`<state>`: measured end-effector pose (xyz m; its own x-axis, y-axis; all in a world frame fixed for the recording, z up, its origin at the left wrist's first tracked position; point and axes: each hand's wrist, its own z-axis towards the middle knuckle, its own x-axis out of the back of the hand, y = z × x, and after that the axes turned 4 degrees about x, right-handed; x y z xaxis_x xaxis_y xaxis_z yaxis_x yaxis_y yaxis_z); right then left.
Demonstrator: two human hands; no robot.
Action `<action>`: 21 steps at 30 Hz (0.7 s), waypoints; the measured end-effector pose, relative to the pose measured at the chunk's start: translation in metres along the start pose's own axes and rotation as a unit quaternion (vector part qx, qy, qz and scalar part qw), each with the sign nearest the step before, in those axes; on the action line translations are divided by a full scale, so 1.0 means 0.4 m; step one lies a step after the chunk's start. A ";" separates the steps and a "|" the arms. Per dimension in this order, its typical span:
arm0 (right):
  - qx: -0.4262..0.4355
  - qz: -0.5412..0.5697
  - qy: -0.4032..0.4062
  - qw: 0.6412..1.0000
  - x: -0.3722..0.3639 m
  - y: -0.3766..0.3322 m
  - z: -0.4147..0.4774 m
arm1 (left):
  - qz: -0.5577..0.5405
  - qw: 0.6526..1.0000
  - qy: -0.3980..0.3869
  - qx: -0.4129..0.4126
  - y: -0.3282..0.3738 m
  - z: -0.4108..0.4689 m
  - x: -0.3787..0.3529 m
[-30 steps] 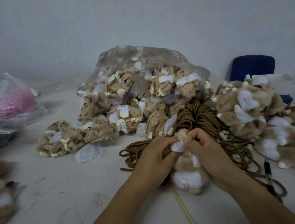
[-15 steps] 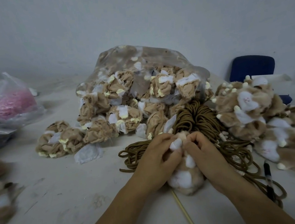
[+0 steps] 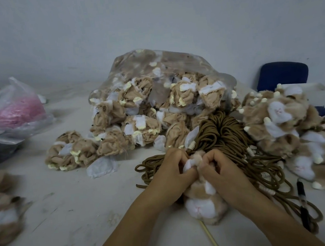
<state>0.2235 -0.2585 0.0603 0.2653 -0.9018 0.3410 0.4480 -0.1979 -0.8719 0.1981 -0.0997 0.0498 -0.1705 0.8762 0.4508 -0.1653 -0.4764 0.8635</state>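
Plush toy [image 3: 204,203]: tan and white, on worktop [image 3: 70,214]; upper end pinched between curled fingers of left hand [image 3: 171,174] and right hand [image 3: 222,171].

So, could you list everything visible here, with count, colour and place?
tan-and-white plush toy: one, tan-white, between hands
clear plastic bag of tan fabric skins: one, clear, centre back
loose tan fabric skins: several, tan, left of it
bundle of brown cords: one, brown, behind hands
heap of finished plush toys: many, tan-white, right
thin plastic bag with pink contents: one, clear, far left
blue chair: one, blue, back right
black pen: one, black, near right
thin pale stick: one, pale, front centre
white table: one, white, beneath all
left hand: one, pinching toy's top
right hand: one, pinching toy's top
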 end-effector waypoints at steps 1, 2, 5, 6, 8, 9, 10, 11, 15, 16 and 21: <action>0.014 -0.013 -0.004 1.000 0.002 -0.001 0.000 | -0.014 1.000 -0.005 0.001 0.000 -0.002 0.004; 0.026 -0.022 -0.010 0.999 0.004 -0.003 0.000 | -0.037 0.999 -0.014 0.003 -0.001 -0.004 0.008; 0.045 -0.035 -0.032 0.998 0.010 -0.004 0.000 | -0.083 0.994 -0.069 0.016 -0.007 -0.006 0.017; 0.048 -0.034 -0.038 0.998 0.013 -0.004 0.000 | -0.084 0.992 -0.089 0.017 -0.006 -0.006 0.020; 0.052 -0.030 -0.047 0.997 0.017 -0.007 0.001 | -0.102 0.986 -0.129 -0.006 -0.003 -0.006 0.023; 0.054 -0.028 -0.050 0.997 0.018 -0.009 0.002 | -0.110 0.984 -0.139 -0.013 -0.002 -0.006 0.023; 0.057 -0.028 -0.051 0.997 0.019 -0.013 0.002 | -0.107 0.985 -0.134 -0.011 0.002 -0.008 0.021; 0.064 -0.035 -0.049 0.996 0.020 -0.015 0.002 | -0.093 0.989 -0.116 -0.004 0.007 -0.010 0.018; 0.118 -0.122 -0.031 0.985 0.001 -0.030 -0.004 | -0.034 0.999 0.003 0.005 0.024 -0.016 -0.004; 0.139 -0.153 -0.037 0.978 -0.008 -0.038 -0.008 | -0.036 0.998 0.040 0.011 0.028 -0.014 -0.007; 0.288 -0.337 0.074 0.893 -0.033 -0.062 -0.013 | -0.124 0.968 0.199 0.095 0.038 0.000 0.023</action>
<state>0.2044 -0.2436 0.0756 -0.3271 -0.7021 0.6325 0.8402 -0.5225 -0.1454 0.1939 -0.0988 0.0671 -0.5155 0.8462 0.1351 -0.0738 -0.2010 0.9768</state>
